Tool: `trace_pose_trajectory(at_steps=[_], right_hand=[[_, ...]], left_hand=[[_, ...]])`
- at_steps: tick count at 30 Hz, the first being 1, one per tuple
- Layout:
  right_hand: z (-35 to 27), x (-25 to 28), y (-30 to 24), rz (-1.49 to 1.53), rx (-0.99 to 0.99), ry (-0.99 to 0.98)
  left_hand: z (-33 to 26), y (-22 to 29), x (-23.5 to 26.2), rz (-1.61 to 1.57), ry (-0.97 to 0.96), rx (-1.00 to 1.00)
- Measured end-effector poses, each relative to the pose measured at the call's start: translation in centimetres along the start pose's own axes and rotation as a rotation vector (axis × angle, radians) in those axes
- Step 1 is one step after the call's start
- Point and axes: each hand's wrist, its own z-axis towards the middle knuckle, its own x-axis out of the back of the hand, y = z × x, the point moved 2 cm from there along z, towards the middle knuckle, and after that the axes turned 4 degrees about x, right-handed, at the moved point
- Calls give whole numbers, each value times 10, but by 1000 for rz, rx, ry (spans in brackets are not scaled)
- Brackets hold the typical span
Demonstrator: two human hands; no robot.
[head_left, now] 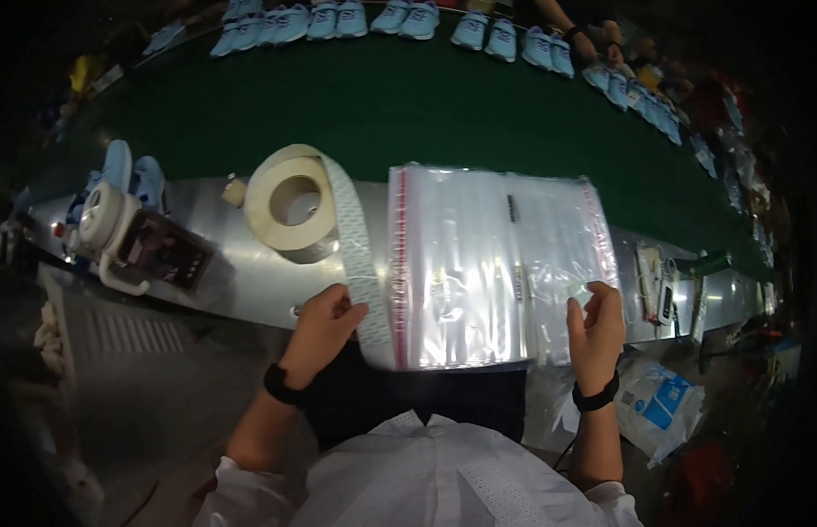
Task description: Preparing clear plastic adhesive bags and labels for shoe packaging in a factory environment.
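Observation:
A stack of clear plastic bags (465, 272) with red-edged strips lies flat in front of me. To its left stands a large roll of labels (266, 206), its printed strip (360, 263) running down toward me beside the bags. My left hand (320, 329) is closed, fingers curled in and thumb tip at the strip's left edge; whatever is inside, if anything, is hidden. Over the right edge of the bags, my right hand (597, 338) is open, thumb and fingers apart and holding nothing.
A phone (165, 249) in a white holder stands at left, near light-blue sneakers (147, 183). A green conveyor belt (364, 105) runs behind, with more sneakers (406, 18) on its far side. Another person's hands (593, 44) work there. Small tools (665, 299) lie at right.

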Motion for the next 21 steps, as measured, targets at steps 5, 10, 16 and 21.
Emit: trace_pose_trajectory(at_steps=[5, 10, 16, 21], right_hand=[[-15, -85, -83, 965, 119, -674], [0, -133, -97, 1448, -461, -708], [-3, -130, -72, 1389, -677, -933], [-8, -125, -74, 1392, -584, -994]], left_hand=[[-2, 47, -19, -348, -167, 19], [16, 56, -21, -174, -110, -124], [40, 35, 16, 373, 385, -413], [53, 11, 41, 475, 362, -401]])
